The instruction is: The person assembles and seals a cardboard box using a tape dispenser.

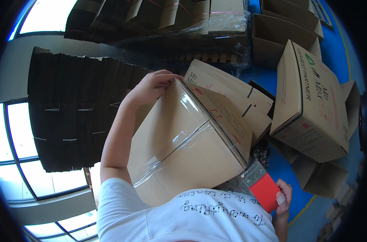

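Note:
A large cardboard box (179, 141) leans tilted in front of my body. Shiny clear tape (167, 157) runs along the seam on its near face, and red and black print marks its right side. At its top corner my left hand (157, 86) grips the edge with curled fingers. Down at the right, my right hand (284, 197) is closed around a red tape dispenser (264, 191). The dispenser's metal head (254, 173) is by the box's lower right corner; I cannot tell whether they touch.
Behind the box lie flat cardboard pieces (228, 88). To the right a closed carton (312, 109) sits on open boxes (322, 173). More open cartons (284, 36) line the blue floor (332, 48). Stacked flattened cardboard (70, 105) stands left, with film-wrapped bundles (167, 16) at the back.

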The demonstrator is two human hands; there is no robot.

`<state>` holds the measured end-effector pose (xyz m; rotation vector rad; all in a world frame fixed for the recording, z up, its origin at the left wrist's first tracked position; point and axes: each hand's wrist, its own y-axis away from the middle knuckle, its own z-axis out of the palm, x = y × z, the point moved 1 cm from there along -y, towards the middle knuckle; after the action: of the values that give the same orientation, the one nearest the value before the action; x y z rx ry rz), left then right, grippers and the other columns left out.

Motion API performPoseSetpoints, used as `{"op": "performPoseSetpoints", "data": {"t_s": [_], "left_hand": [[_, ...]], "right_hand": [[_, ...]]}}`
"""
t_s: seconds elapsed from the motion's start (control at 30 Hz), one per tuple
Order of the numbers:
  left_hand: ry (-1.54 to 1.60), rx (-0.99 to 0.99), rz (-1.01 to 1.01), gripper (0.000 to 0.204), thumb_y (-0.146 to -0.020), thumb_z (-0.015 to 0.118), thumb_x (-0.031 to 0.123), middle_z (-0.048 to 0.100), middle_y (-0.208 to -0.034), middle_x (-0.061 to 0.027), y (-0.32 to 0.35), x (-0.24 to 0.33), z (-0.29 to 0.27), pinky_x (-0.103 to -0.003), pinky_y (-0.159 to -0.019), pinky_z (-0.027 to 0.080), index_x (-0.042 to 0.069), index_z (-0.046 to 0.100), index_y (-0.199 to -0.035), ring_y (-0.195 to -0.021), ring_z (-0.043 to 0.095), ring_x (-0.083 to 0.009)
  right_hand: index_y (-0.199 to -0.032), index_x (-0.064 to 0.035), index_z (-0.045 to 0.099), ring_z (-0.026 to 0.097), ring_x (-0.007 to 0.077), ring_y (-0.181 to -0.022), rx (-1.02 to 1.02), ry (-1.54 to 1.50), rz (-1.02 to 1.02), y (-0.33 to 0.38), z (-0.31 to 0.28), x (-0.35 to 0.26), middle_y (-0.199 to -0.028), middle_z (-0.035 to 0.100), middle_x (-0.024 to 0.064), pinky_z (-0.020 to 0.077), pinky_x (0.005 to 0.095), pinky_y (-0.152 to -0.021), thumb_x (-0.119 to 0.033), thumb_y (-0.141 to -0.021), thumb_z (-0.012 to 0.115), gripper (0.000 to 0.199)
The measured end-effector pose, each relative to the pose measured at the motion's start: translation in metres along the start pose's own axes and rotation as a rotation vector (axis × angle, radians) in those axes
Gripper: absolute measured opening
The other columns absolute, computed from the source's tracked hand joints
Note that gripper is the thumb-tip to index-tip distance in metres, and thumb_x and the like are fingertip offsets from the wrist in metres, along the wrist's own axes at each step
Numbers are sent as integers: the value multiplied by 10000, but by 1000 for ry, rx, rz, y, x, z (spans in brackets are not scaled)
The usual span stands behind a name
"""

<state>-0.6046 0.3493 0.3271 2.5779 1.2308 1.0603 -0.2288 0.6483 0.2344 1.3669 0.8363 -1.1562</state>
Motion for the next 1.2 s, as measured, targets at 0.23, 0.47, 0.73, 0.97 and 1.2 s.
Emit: {"op": "performPoseSetpoints", "data": {"t_s": [0.23, 0.47, 0.73, 0.97, 1.2], "left_hand": [[25, -89, -109, 362, -894, 568, 275, 611, -1097, -154, 2, 7, 1, -358, -923, 470, 88, 621, -1200, -1063, 590, -291], [-49, 269, -110, 321, -967, 476, 377, 648, -925, -81, -12, -16, 51, -326, -821, 492, 101, 641, -954, -888, 614, -189], [-48, 358, -30, 375, -970, 455, 391, 513, -886, -58, -20, -23, 54, -308, -833, 443, 91, 677, -924, -874, 550, -173], [42, 424, -178, 426, -929, 502, 471, 607, -886, -72, -21, -24, 59, -302, -805, 456, 89, 689, -910, -827, 581, -165], [-63, 461, -110, 477, -932, 448, 532, 672, -845, -64, -23, -22, 57, -304, -788, 472, 128, 700, -940, -800, 611, -164]], "right_hand": [[-606, -64, 369, 369, 84, -419, -4, -14, 17, 5, 1, -2, -479, 396, 4, 207, 270, -412, -520, -828, 485, 520], [-639, -27, 433, 392, 96, -426, 14, -56, -12, 4, 2, 0, -494, 430, 17, 229, 265, -418, -479, -836, 498, 498], [-677, -13, 460, 415, 88, -452, 17, -132, -43, 4, -1, 20, -526, 459, 16, 243, 254, -430, -467, -853, 508, 489], [-663, -24, 451, 410, 99, -457, 142, -119, -28, 31, 0, 26, -520, 456, 23, 238, 260, -435, -451, -853, 491, 470], [-664, -18, 456, 391, 77, -463, 272, -77, -187, 51, -2, 51, -520, 431, 8, 229, 252, -445, -415, -838, 523, 438]]}}
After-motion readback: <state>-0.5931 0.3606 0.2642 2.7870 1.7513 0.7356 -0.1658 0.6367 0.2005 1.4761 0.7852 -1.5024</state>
